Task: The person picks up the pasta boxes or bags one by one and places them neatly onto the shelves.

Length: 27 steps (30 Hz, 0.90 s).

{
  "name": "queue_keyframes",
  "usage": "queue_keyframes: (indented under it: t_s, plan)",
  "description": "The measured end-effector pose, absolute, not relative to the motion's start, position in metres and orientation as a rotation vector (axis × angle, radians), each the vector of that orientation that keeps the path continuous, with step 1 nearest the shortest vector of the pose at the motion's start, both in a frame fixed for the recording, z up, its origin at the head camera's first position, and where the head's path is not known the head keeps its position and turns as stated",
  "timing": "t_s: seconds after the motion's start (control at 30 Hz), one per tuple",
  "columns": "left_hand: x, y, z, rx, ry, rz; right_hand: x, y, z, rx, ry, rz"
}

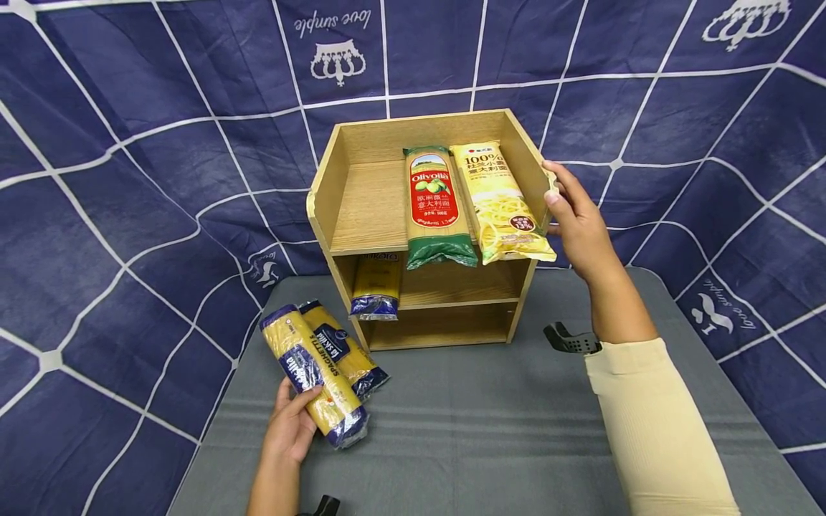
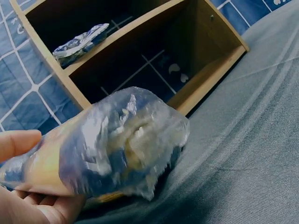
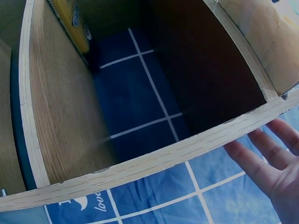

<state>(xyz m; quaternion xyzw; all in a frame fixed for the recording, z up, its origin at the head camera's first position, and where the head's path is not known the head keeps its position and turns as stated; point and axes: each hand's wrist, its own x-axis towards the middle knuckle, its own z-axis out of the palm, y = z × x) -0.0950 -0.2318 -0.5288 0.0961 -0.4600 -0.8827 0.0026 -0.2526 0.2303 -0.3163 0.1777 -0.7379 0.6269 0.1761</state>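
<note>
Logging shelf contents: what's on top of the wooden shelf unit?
Two pasta packets lie on the wooden shelf unit: a red-and-green packet and a yellow packet. The tray under them is covered.

Even bright light, blurred left-wrist view, fisheye edges

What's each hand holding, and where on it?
Left hand grips a spaghetti packet near its lower end. Right hand holds nothing, fingers straight beside the wooden shelf.

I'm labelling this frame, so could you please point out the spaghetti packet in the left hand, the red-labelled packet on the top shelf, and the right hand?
spaghetti packet [image 1: 314, 375], head view, middle of its yellow body.
red-labelled packet [image 1: 434, 202], head view, on the red label.
right hand [image 1: 578, 222], head view, back of the hand.
</note>
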Motion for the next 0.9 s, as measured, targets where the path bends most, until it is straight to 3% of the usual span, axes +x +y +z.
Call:
queue_keyframes:
  t_s: [0.37,0.9]
  plan:
    - [-0.0956,-0.2262,-0.5284,0.325,-1.531,-2.638,-0.2523,0.2309,-0.3159,0.495,-2.101,1.757]
    - [-0.092,-0.2216,-0.5241,0.121,-1.562,-2.574,-0.2528,0.2312,-0.3169,0.513,-2.092,1.746]
